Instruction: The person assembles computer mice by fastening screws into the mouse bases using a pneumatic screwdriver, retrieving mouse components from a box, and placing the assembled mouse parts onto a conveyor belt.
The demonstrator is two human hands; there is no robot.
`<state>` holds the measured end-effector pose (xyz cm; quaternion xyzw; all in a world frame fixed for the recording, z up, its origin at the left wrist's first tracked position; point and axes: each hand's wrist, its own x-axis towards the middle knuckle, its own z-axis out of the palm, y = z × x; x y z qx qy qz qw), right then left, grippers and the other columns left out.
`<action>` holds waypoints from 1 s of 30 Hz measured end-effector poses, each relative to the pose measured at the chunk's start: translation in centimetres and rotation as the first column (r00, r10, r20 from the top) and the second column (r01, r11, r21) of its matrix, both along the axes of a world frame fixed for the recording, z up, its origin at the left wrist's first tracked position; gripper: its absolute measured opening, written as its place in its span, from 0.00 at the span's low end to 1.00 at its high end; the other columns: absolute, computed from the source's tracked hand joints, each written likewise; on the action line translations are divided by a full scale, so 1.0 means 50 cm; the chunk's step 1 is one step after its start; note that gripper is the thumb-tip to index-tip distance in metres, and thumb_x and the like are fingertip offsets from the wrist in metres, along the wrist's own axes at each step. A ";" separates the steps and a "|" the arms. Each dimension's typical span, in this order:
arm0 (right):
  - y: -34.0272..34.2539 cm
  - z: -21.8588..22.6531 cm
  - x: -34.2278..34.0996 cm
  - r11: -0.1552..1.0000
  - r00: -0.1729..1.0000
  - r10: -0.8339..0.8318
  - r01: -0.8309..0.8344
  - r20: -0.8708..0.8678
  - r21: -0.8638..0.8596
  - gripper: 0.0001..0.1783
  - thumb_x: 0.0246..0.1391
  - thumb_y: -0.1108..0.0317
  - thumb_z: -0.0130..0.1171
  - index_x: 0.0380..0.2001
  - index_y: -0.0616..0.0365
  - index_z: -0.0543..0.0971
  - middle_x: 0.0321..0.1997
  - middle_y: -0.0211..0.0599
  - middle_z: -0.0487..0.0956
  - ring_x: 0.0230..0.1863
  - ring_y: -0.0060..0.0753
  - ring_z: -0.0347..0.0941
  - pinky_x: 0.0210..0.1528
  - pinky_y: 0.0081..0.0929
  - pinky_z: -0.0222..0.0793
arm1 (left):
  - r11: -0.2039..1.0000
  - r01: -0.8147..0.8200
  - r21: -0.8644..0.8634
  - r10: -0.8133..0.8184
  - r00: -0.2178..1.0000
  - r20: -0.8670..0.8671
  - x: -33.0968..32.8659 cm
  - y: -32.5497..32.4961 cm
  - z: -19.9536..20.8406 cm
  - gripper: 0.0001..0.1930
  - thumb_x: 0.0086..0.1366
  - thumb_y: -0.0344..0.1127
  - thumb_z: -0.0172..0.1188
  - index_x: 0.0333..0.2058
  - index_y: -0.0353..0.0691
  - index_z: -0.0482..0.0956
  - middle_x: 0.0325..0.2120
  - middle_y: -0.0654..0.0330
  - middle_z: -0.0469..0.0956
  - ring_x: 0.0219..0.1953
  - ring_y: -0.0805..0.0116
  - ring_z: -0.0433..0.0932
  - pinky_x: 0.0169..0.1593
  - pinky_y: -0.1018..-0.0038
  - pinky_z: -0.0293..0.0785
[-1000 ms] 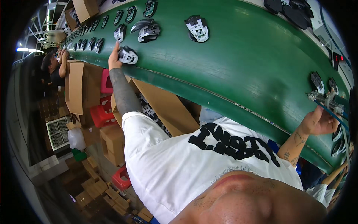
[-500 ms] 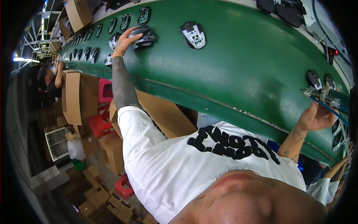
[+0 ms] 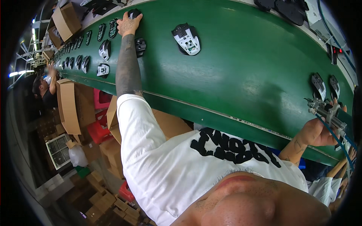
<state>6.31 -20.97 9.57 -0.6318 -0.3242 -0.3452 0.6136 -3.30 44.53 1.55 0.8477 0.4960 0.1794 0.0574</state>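
OK, lone mouse shell [image 3: 186, 39] sits mid green bench [image 3: 233, 71], so call everything off that. L hand [image 3: 128, 26] is stretched out left of it & a bit farther from the body, thumb + fingers curled narrow round a dark mouse part [image 3: 134, 13]; can't tell if it's lifted or just pinned down. R hand [image 3: 317, 132] is way over right of the lone shell & nearer the body, up against a metal cylinder rig [image 3: 327, 112] w/ a blue hose [image 3: 350, 142]; fingers partly hidden, so can't tell if that's a grip or just a rest. Risk no. 1, I'd say: a black shell [image 3: 140, 46] left of the lone shell is half covered by the forearm, so a low pull-back could drag it askew. No. 2: bare circuit boards [image 3: 113, 28], farther left, stand v. close to those L knuckles; a sideways slip could knock one. Reach is long too, so a fingertip-only hold poss. drops the part. Over right, arms are spread wide: a body twist could tug the hose or jolt the rig into the pair of mouse shells [image 3: 319, 86] just beyond it.
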 end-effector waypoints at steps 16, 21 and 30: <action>-0.040 -0.011 -0.008 0.895 0.900 0.350 -0.240 -0.261 0.375 0.34 0.51 0.73 0.57 0.61 0.57 0.60 0.67 0.65 0.54 0.64 0.52 0.61 0.63 0.54 0.60 | 0.885 0.340 -0.319 -0.358 0.934 0.003 -0.042 0.028 0.061 0.48 0.47 0.62 0.69 0.62 0.41 0.65 0.49 0.49 0.77 0.50 0.66 0.77 0.52 0.72 0.71; 0.006 -0.015 -0.013 0.991 0.992 0.122 -0.120 -0.020 0.059 0.26 0.47 0.78 0.58 0.50 0.54 0.64 0.54 0.50 0.67 0.58 0.44 0.65 0.59 0.45 0.67 | 0.928 0.320 -0.190 -0.346 0.930 -0.124 -0.069 -0.034 0.066 0.51 0.49 0.61 0.67 0.64 0.38 0.58 0.56 0.48 0.70 0.60 0.58 0.68 0.62 0.69 0.60; -0.006 -0.004 -0.026 0.990 0.991 0.120 -0.115 -0.061 0.075 0.24 0.47 0.79 0.57 0.47 0.53 0.63 0.51 0.47 0.66 0.54 0.46 0.68 0.57 0.44 0.70 | 0.733 0.624 -0.272 -0.629 0.773 0.078 -0.294 -0.123 0.091 0.42 0.45 0.55 0.73 0.58 0.46 0.69 0.53 0.47 0.71 0.56 0.55 0.70 0.58 0.65 0.66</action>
